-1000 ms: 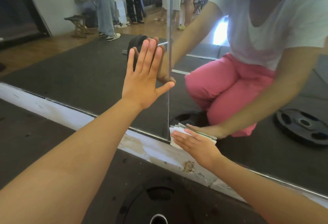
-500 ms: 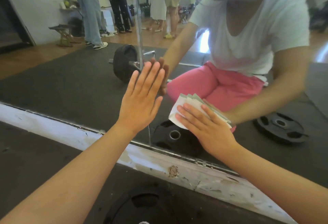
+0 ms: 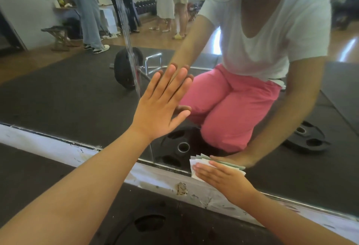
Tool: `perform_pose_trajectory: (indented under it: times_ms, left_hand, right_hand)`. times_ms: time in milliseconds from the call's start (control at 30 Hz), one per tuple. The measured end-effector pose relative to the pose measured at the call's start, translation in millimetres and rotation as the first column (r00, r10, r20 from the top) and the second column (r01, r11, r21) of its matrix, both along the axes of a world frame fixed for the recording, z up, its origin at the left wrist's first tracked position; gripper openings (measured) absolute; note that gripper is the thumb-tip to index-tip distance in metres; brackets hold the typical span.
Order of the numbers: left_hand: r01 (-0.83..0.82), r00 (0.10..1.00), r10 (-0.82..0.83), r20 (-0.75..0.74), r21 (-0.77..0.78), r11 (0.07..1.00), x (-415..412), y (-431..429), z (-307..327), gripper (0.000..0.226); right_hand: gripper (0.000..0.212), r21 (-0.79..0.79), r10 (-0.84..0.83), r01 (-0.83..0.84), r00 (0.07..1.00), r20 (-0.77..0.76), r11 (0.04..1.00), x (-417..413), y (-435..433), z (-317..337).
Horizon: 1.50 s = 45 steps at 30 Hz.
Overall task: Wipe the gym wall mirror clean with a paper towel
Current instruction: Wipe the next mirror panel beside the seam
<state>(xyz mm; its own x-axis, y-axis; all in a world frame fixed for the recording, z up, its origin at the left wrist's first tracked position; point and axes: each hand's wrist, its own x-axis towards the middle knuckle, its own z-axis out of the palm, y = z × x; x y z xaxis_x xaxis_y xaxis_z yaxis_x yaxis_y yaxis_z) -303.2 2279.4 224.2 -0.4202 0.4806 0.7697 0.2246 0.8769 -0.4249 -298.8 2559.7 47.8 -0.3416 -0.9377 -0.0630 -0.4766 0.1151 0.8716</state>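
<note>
My right hand (image 3: 223, 178), fingers flat together, presses the paper towel (image 3: 195, 165) low-centre on the mirror (image 3: 77, 93); I'd keep pressure even.

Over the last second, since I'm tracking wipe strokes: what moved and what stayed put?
The right hand swept the folded paper towel up the mirror, then back down to its bottom edge, fingers flat on it throughout. The left hand stayed pressed flat on the glass.
</note>
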Motion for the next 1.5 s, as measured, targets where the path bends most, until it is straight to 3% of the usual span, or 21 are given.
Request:
perform_pose_trajectory:
  times_ms: [200,367,500,567,700,800,900,1067,1167,1333,1500]
  left_hand:
    - [-0.027,1.0,0.027,0.013,-0.003,1.0,2.8,1.2,0.6,0.079]
    - [-0.051,0.998,0.051,0.032,0.0,0.999,6.8,4.0,3.3,0.078]
    - [-0.064,0.996,0.057,0.071,0.094,0.993,19.9,16.5,1.6,0.079]
    - [-0.045,0.996,0.033,0.086,0.143,0.989,26.1,31.5,2.3,0.079]
    - [0.108,0.993,-0.105,0.05,-0.043,0.993,18.8,76.7,10.3,0.074]
    - [0.167,0.985,-0.165,0.045,-0.052,0.985,4.1,102.9,15.7,0.069]
    - [0.185,0.982,-0.187,-0.022,-0.06,0.981,-10.2,106.3,11.6,0.07]
    - [0.191,0.977,-0.196,-0.082,-0.067,0.979,-17.1,107.0,7.5,0.072]
    - [0.194,0.976,-0.199,-0.085,-0.065,0.979,-17.4,106.2,6.8,0.072]
    - [0.163,0.981,-0.171,-0.088,-0.09,0.982,-16.6,104.6,7.9,0.069]
    - [0.137,0.988,-0.143,-0.064,-0.097,0.986,-11.5,105.8,11.5,0.069]
  right_hand:
    - [0.076,-0.164,0.078,-0.081,0.997,-0.026,0.983,-5.2,17.3,19.4]
    - [0.078,-0.478,0.101,-0.105,0.994,-0.034,0.872,-3.0,54.1,95.3]
    - [0.078,-0.606,0.05,-0.084,0.996,-0.074,0.791,3.5,74.3,147.3]
    - [0.077,-0.608,0.04,-0.068,0.997,-0.059,0.791,3.9,75.2,149.7]
    - [0.066,-0.619,0.025,-0.07,0.996,-0.081,0.783,-0.6,69.8,130.5]
    - [0.059,-0.587,0.057,-0.089,0.996,-0.072,0.805,-2.0,70.6,104.3]
    - [0.066,-0.479,0.089,-0.084,0.996,-0.014,0.874,-2.5,79.7,66.9]
    - [0.097,-0.208,0.021,-0.017,1.0,0.013,0.978,2.7,108.3,-6.5]
    - [0.096,-0.164,-0.006,0.009,1.0,0.02,0.986,1.4,113.4,-20.0]
    - [0.082,-0.235,0.06,-0.049,0.997,0.038,0.971,-2.7,126.1,2.9]
    - [0.072,-0.42,0.045,-0.058,0.998,-0.042,0.906,-1.6,162.0,82.6]
